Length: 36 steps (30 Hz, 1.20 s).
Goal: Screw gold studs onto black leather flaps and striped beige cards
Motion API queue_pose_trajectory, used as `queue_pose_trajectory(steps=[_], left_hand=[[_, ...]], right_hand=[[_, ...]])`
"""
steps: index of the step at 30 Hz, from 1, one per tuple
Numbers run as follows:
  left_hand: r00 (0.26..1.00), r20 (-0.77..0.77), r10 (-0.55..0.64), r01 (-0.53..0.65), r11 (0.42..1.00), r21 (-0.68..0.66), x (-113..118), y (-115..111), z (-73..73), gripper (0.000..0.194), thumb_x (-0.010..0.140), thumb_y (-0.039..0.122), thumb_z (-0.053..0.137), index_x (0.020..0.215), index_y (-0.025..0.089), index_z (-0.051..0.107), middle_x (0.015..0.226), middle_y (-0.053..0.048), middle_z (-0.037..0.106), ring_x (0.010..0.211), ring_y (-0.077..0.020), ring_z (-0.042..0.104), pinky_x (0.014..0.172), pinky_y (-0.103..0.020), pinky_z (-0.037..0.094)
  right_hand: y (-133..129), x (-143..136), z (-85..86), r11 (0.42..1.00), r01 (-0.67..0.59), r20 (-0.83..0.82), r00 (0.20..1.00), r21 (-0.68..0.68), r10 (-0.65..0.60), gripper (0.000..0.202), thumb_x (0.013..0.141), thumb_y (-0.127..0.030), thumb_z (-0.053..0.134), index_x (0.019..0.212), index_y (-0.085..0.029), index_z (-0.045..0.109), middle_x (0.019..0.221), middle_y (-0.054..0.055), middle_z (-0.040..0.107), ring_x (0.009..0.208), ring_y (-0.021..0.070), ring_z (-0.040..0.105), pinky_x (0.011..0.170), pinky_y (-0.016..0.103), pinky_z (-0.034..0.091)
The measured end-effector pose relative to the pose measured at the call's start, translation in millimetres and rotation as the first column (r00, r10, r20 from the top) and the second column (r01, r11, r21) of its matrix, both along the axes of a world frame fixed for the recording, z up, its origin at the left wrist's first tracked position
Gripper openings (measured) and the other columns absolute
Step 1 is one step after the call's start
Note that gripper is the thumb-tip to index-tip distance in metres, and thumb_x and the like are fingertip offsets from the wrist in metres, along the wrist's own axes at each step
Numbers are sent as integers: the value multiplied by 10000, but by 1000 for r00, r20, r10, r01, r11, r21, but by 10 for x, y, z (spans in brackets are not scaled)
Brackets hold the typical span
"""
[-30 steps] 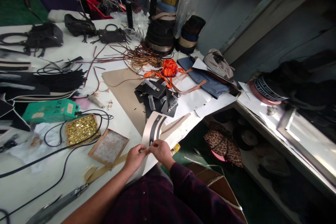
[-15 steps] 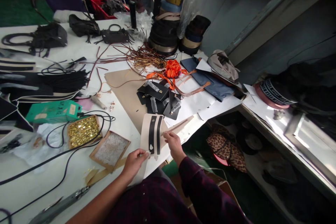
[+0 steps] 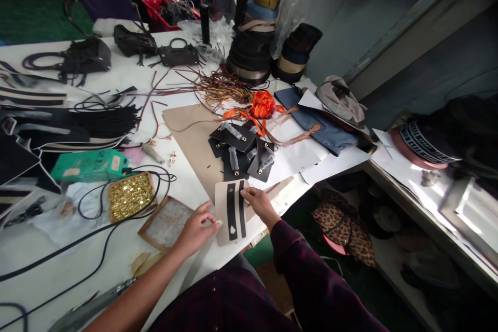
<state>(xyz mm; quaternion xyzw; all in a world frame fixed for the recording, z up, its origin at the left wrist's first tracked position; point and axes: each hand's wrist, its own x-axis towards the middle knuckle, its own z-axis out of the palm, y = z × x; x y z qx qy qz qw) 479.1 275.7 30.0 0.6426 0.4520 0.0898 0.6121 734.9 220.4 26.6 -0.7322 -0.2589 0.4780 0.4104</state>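
My right hand (image 3: pixel 260 203) pinches the upper right edge of a beige leather panel (image 3: pixel 221 202) with two black stripes. The panel is tilted over the table's front edge. A small metal stud shows near the top of one stripe, and a small whitish patch near its bottom. Just left of the panel is my left hand (image 3: pixel 199 229), its thumb and a finger closed on a small pale scrap (image 3: pixel 219 224), its index finger raised. Beyond the panel lie several black leather pieces (image 3: pixel 233 137) with gold hardware and clear plastic wrapping, loosely piled.
To the left are a box of gold studs (image 3: pixel 130 197), a wooden tray (image 3: pixel 165 222) of small clear bits, a green box (image 3: pixel 91 165) and black cables. Orange ribbon (image 3: pixel 263 105) and brown cords (image 3: pixel 218 88) lie further back. A grey hand tool (image 3: pixel 93 303) rests at the front left.
My right hand has shifted up along the panel's right edge. My left hand has moved off the panel's lower left corner, away to the left.
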Motion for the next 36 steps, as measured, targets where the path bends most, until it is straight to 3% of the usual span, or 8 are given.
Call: queue_pose_trajectory(steps=[4,7,13,18,23,27,33,36], left_hand=[[998,10,-62,60,991,119,73,133,-34,160,779,345,731,680,224,699,1483,-101,568,1416,-335,475,1180,-443,347],[995,44,-84,75,980,186,98,85,-80,190,828,357,698,698,219,693,1472,-84,577,1368,-312,529,1153,-414,385],[992,125,4,-28,981,191,136,98,-53,229,841,412,697,727,214,698,1156,-58,691,1069,-238,662,934,-316,505],[997,64,39,-43,997,62,176,183,41,237,792,441,744,782,204,730,835,-9,694,719,-163,597,678,-260,455],[995,43,86,-84,995,-45,131,71,6,327,799,512,718,810,186,715,634,38,611,523,-118,476,536,-241,371],[994,24,110,-106,988,-108,99,-14,1,361,779,541,728,787,182,702,562,52,550,503,-119,471,509,-234,345],[990,14,142,-139,981,-138,181,-70,223,311,750,490,746,768,182,709,532,57,539,498,-120,463,510,-235,332],[986,15,167,-163,974,-157,237,-102,299,302,754,486,727,773,187,699,502,63,522,478,-125,461,503,-240,332]], right_hand=[[-29,57,21,995,-102,28,994,8,102,329,818,-508,688,793,-180,693,685,-18,579,656,147,516,643,273,434],[-77,56,18,979,-196,97,977,62,189,222,824,-413,711,782,-196,709,822,5,645,783,172,585,764,295,463],[-111,58,137,926,-370,202,915,80,348,154,890,-330,665,802,-212,712,908,13,665,845,175,618,836,309,471],[34,-24,287,862,-505,183,853,52,489,122,895,-309,678,833,-213,721,915,10,641,874,172,616,870,309,469],[71,-249,280,893,-435,259,881,114,396,116,917,-290,651,843,-226,712,1040,34,623,1066,203,599,1003,342,434],[12,-417,234,891,-437,300,872,122,386,139,933,-290,640,826,-232,708,976,25,620,1009,199,606,970,339,447],[-33,-598,172,950,-297,383,892,101,238,119,935,-277,653,855,-238,733,1016,34,643,995,199,625,944,335,452],[-52,-657,158,956,-274,504,843,103,187,111,931,-275,670,877,-252,765,1027,44,665,1018,215,631,960,355,441]])
